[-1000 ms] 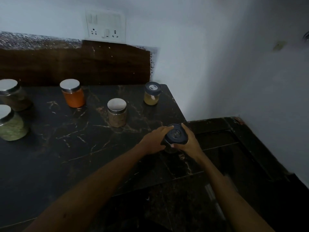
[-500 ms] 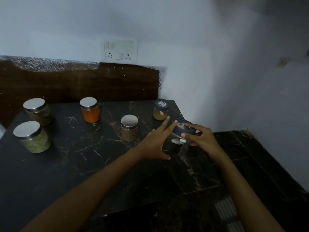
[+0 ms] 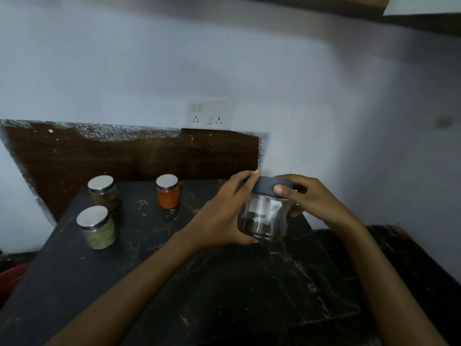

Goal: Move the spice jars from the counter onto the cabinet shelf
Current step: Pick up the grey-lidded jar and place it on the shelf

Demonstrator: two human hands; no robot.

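Hands close on a clear jar [image 3: 264, 218]: the left hand [image 3: 219, 216] wraps its glass side, the right hand [image 3: 311, 198] pinches the dark lid [image 3: 268, 187]. It hangs between them, held above the counter [image 3: 224, 283]; an orange jar [image 3: 168, 197] and a green jar [image 3: 98, 231] stand leftward.

Right of the frame's centre, a clear jar [image 3: 264, 221] with a dark lid [image 3: 269, 187] is held in both hands. The left hand [image 3: 219, 216] wraps the glass body, and the right hand [image 3: 309, 198] grips the lid with its thumb on the near rim. On the dark marbled counter [image 3: 224, 283], at centre left, stand three silver-lidded jars, well apart from the hands: an orange jar [image 3: 168, 193], a brown jar [image 3: 102, 192] and a green jar [image 3: 97, 228]. A white socket plate [image 3: 209, 114] sits on the wall above.
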